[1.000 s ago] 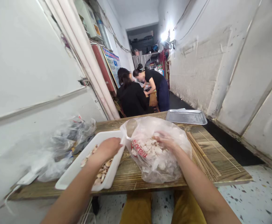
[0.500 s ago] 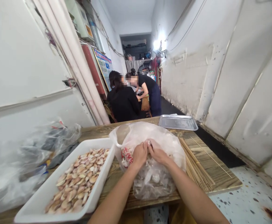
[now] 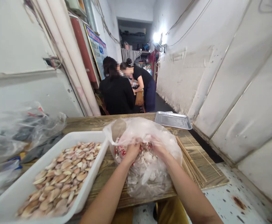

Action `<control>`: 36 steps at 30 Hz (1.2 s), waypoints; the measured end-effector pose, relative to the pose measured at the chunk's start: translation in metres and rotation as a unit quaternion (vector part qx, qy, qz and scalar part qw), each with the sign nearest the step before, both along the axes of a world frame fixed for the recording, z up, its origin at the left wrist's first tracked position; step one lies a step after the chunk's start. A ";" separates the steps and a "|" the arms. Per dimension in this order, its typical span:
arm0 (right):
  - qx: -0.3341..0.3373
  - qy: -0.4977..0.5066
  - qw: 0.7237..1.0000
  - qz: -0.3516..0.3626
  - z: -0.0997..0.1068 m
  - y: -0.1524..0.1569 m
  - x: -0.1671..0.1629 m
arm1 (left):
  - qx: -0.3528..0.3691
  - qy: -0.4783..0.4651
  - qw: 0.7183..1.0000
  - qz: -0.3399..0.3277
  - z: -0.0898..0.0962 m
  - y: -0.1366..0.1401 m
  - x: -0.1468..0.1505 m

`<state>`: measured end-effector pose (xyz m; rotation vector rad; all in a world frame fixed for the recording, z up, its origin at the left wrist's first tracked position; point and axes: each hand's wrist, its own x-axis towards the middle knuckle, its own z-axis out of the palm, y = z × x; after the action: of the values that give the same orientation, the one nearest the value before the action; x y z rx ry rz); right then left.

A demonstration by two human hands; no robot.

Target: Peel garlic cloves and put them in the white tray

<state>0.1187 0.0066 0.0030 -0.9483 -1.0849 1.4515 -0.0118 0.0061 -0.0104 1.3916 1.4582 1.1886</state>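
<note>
Brown wood-grained table [image 3: 91, 123] centrally bears a rumpled, translucent white plastic bag [image 3: 147, 183] with red lettering, probably light, soft and slippery, best held by its rim. Its mouth seems to face six o'clock; long axis unclear. Left hand [image 3: 133, 151] and right hand [image 3: 159, 150] are inside, grips impossible to tell. White rectangular plastic tray [image 3: 90, 178] sits toward nine o'clock.

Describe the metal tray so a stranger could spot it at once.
Start at the wooden table. Near its far right corner, beyond the bulging plastic bag, lies the metal tray, a shallow silvery rectangle. Its shiny metal and low rim set it apart from the deep white tub of garlic cloves.
</note>
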 end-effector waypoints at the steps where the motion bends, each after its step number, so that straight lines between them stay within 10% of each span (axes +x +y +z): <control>1: 0.005 0.000 1.000 0.018 0.002 -0.002 0.001 | 0.050 0.051 0.997 0.023 0.002 -0.001 -0.003; 5: 0.072 -0.165 0.983 0.023 0.007 -0.010 0.004 | 0.155 0.180 0.970 0.054 0.011 -0.005 -0.010; 16: 0.385 -0.442 0.809 -0.042 0.003 -0.014 -0.003 | 0.081 0.189 0.976 -0.072 0.028 -0.014 -0.008; 36: 0.388 -0.420 0.803 -0.168 -0.025 -0.018 -0.021 | 0.076 0.055 0.996 0.013 0.010 -0.014 0.013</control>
<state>0.0975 -0.0113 -0.0219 -1.0869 -1.8303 0.1384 0.0014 -0.0078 -0.0005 1.5671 1.4899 1.2788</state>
